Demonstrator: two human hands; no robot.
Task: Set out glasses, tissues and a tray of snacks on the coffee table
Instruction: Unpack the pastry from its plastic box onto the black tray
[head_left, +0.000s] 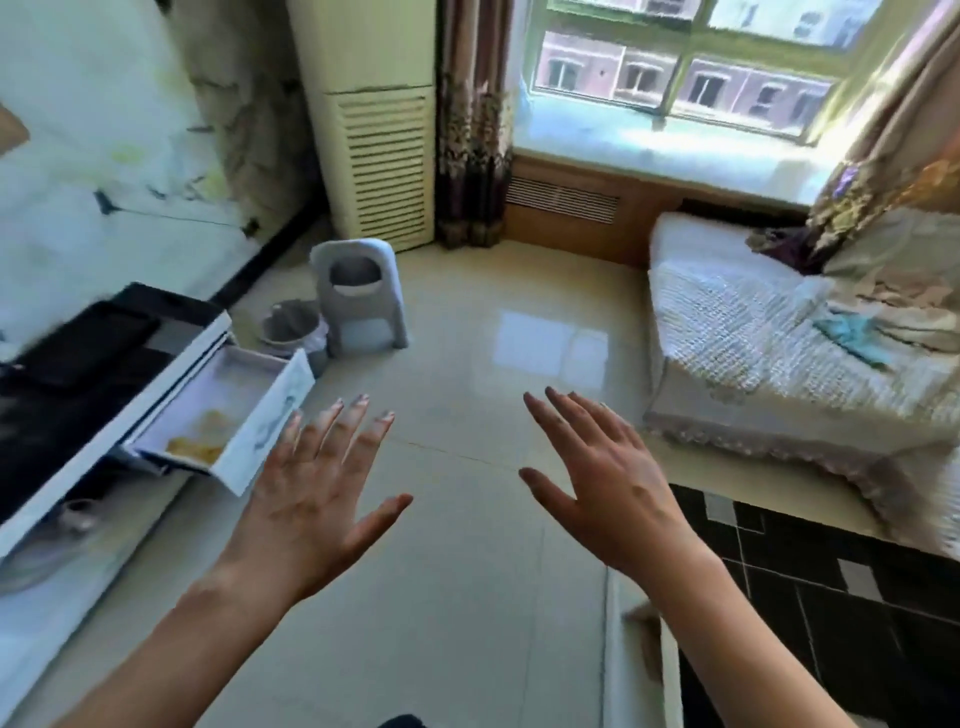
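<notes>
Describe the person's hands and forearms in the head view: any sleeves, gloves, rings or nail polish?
Both forearms are bare as far as the frame shows, with no sleeves and no gloves. The left hand has longish nails with a pale, glossy finish. The right hand shows no polish that can be made out. No watch or bracelet shows; any ring is too blurred to tell.

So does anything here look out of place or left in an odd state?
One thing: the white drawer of the TV cabinet on the left hangs pulled out, with yellowish items inside. Both the left hand and right hand are open and empty above the floor.
</notes>
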